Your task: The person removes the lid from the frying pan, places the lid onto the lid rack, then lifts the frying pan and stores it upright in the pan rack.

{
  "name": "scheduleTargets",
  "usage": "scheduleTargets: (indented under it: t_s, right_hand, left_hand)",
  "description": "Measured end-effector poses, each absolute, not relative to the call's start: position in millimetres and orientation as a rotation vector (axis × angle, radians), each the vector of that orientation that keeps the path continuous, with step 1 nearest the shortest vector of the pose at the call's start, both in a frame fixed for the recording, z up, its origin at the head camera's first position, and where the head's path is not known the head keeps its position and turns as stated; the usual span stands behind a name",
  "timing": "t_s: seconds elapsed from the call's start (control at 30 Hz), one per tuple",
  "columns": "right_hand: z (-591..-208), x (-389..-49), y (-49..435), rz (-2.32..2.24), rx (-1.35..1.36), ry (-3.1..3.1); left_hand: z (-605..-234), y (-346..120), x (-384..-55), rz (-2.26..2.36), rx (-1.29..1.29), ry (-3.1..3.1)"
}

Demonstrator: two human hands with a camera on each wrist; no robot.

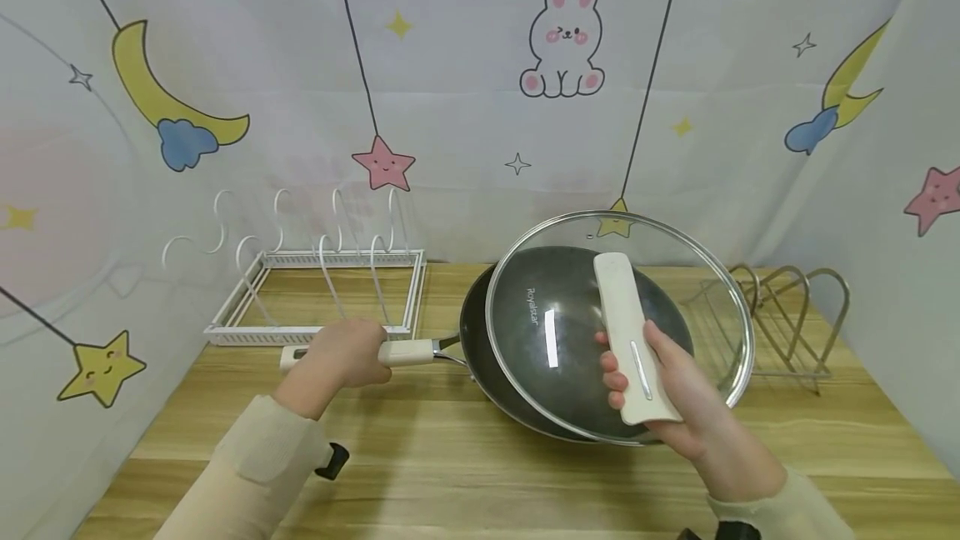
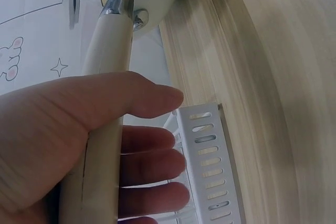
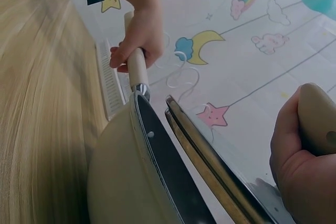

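Observation:
A frying pan (image 1: 475,332) with a dark inside and cream outside is at the middle right of the head view. My left hand (image 1: 341,355) grips its cream handle (image 1: 411,352); in the left wrist view the fingers curl round that handle (image 2: 107,45). My right hand (image 1: 693,411) holds the long cream knob (image 1: 626,332) of a glass lid (image 1: 555,390) with a metal rim. Tilted, the lid overlaps most of the pan. In the right wrist view a gap shows between the lid's edge (image 3: 210,156) and the pan's rim.
A white rack (image 1: 307,332) with curved wire hooks stands at the back left, just behind my left hand. Behind the lid at the right is a metal wire rack (image 1: 795,332). The wooden table (image 1: 450,482) ends at a patterned cloth backdrop (image 1: 465,107).

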State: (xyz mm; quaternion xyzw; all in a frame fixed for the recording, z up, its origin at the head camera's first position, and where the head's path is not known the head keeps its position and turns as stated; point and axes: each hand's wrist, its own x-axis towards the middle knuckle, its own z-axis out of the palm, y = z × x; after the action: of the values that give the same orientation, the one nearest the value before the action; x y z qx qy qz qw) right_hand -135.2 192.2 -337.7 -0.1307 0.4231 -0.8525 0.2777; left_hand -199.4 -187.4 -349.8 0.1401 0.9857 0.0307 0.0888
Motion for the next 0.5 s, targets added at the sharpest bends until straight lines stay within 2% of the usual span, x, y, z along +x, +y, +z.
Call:
scheduleTargets:
  t_s: [0.5]
  right_hand:
    - [-335.4, -132.8, 196.2, -2.283, -0.373, 1.120]
  left_hand:
    - [-350.5, -189.8, -198.9, 0.167, 0.406, 2.930]
